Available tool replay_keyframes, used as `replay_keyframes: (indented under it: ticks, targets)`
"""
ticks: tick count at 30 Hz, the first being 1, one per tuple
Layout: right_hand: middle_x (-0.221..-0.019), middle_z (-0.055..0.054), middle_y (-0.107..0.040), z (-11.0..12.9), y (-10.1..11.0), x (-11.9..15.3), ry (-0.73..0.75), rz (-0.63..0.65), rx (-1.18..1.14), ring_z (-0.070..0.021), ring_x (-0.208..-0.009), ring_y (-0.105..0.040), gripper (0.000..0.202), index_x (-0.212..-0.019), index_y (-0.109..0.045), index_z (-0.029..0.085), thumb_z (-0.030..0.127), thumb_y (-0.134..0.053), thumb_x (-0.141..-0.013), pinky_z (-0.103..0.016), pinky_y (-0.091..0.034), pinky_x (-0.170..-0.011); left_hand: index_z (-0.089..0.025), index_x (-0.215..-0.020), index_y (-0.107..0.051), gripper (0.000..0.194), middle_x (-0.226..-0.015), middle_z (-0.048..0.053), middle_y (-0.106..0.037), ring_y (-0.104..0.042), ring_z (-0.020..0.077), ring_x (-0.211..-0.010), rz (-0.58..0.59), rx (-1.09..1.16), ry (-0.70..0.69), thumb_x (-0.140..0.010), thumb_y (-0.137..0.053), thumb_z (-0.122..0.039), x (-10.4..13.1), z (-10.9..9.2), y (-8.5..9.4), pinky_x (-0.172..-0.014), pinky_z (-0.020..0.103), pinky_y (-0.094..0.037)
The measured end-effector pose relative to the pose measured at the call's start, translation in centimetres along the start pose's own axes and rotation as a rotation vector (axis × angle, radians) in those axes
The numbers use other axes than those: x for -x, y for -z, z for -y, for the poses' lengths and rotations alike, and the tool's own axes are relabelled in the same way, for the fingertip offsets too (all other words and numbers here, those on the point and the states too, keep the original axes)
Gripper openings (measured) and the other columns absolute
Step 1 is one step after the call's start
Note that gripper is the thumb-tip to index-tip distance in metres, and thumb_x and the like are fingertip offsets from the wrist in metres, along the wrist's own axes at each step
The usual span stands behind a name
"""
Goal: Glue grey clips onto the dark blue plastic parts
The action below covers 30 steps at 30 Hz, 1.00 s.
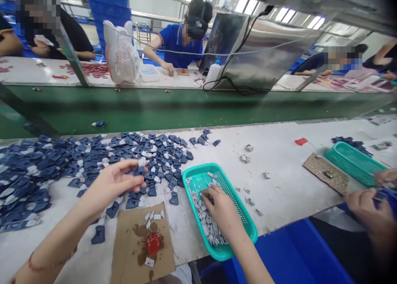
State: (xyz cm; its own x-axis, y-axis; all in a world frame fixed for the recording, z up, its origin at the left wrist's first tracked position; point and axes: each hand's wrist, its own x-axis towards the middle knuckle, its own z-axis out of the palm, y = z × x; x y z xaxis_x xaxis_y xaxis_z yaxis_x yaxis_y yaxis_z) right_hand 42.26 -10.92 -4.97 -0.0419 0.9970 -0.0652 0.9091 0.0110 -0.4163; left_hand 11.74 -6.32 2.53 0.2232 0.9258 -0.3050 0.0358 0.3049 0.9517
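Note:
My left hand (pixel 122 178) pinches a navy-blue piece with a white tip (pixel 142 167) between thumb and fingers, held above a wide heap of similar navy pieces (pixel 71 155). Inside a teal plastic basket (pixel 221 254), my right hand (pixel 218 205) reaches down with curled fingertips among many small grey-white pieces (pixel 209 226). Whatever those fingertips grip is hidden. Between my arms lies a brown cardboard sheet (pixel 127 242). It carries a small red round container (pixel 153 243), wet-looking stains and several small white pieces (pixel 153 216).
Loose grey bits (pixel 245 157) lie right of the basket. A co-worker's hands (pixel 369 205) are at the right edge, near another teal basket (pixel 356 164) and cardboard (pixel 325 174). A blue bin (pixel 285 255) stands below the table edge. People sit across the green strip (pixel 155 106).

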Motion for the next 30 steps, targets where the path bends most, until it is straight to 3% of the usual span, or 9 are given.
replay_keyframes:
  ticks: [3, 7, 10, 14, 17, 22, 27, 30]
  targets:
    - [-0.090, -0.013, -0.065, -0.3, 0.1, -0.6, 0.049, 0.000, 0.013, -0.0284, -0.088, -0.063, 0.020, -0.082, -0.066, 0.015, 0.021, -0.047, -0.083, -0.039, -0.049, -0.077, -0.019, -0.108, -0.065, 0.040, -0.110, 0.009, -0.067, -0.071, 0.0212, -0.084, -0.017, 0.169, 0.114, -0.075, -0.074, -0.040, 4.2, 3.1, 0.1, -0.072, 0.027, -0.056]
    - [-0.078, -0.013, -0.067, -1.7, -0.1, -2.0, 0.134, 0.007, 0.007, -0.0289, -0.075, -0.065, 0.019, -0.075, -0.063, 0.019, 0.029, -0.048, -0.076, -0.040, -0.051, -0.069, -0.019, -0.097, -0.065, 0.035, -0.097, 0.005, -0.068, -0.071, 0.0191, -0.076, -0.116, 0.419, 0.148, -0.072, -0.078, -0.039, 8.6, 7.4, 0.0, -0.065, 0.024, -0.054]
    - [-0.078, -0.012, -0.069, -2.9, -0.4, -3.2, 0.155, -0.004, 0.029, -0.0306, -0.074, -0.067, 0.023, -0.074, -0.060, 0.022, 0.041, -0.048, -0.074, -0.040, -0.053, -0.064, -0.017, -0.088, -0.065, 0.037, -0.088, 0.002, -0.066, -0.068, 0.0145, -0.064, -0.173, 0.555, 0.155, -0.066, -0.082, -0.041, 10.8, 10.0, 0.2, -0.057, 0.022, -0.052]
    - [-0.075, -0.011, -0.070, -3.6, -0.2, -4.1, 0.161, -0.017, 0.045, -0.0306, -0.068, -0.068, 0.028, -0.074, -0.060, 0.022, 0.047, -0.046, -0.074, -0.038, -0.053, -0.056, -0.016, -0.085, -0.063, 0.039, -0.081, 0.002, -0.063, -0.065, 0.0132, -0.064, -0.249, 0.670, 0.144, -0.065, -0.083, -0.042, 12.3, 12.3, 0.5, -0.057, 0.021, -0.050]
    - [-0.072, -0.010, -0.071, -3.4, 0.0, -4.2, 0.137, -0.039, 0.046, -0.0299, -0.064, -0.068, 0.032, -0.081, -0.064, 0.021, 0.046, -0.046, -0.074, -0.037, -0.054, -0.054, -0.015, -0.083, -0.062, 0.039, -0.082, 0.002, -0.064, -0.066, 0.0140, -0.066, -0.263, 0.670, 0.107, -0.065, -0.083, -0.043, 12.6, 13.0, 0.6, -0.058, 0.021, -0.050]
    - [-0.084, -0.011, -0.073, -2.5, -0.2, -3.6, 0.154, -0.102, 0.121, -0.0319, -0.074, -0.070, 0.031, -0.072, -0.064, 0.022, 0.042, -0.041, -0.072, -0.041, -0.057, -0.062, -0.016, -0.082, -0.059, 0.041, -0.085, 0.003, -0.065, -0.068, 0.0162, -0.070, -0.271, 0.621, 0.079, -0.064, -0.083, -0.045, 12.3, 13.0, 0.4, -0.062, 0.023, -0.051]
    - [-0.081, -0.012, -0.073, -1.7, -0.1, -2.9, 0.098, -0.053, 0.157, -0.0329, -0.070, -0.069, 0.032, -0.069, -0.062, 0.022, 0.042, -0.038, -0.072, -0.043, -0.055, -0.058, -0.016, -0.081, -0.059, 0.043, -0.085, 0.003, -0.065, -0.068, 0.0164, -0.072, -0.258, 0.622, 0.071, -0.063, -0.083, -0.047, 12.3, 13.3, 0.4, -0.063, 0.024, -0.051]
    - [-0.076, -0.010, -0.073, -1.7, 0.1, -3.2, 0.083, 0.005, 0.130, -0.0312, -0.064, -0.069, 0.025, -0.067, -0.060, 0.024, 0.042, -0.043, -0.071, -0.039, -0.054, -0.054, -0.017, -0.083, -0.059, 0.040, -0.086, 0.003, -0.065, -0.067, 0.0156, -0.068, -0.273, 0.688, 0.040, -0.065, -0.082, -0.044, 12.9, 12.5, 0.4, -0.061, 0.025, -0.050]
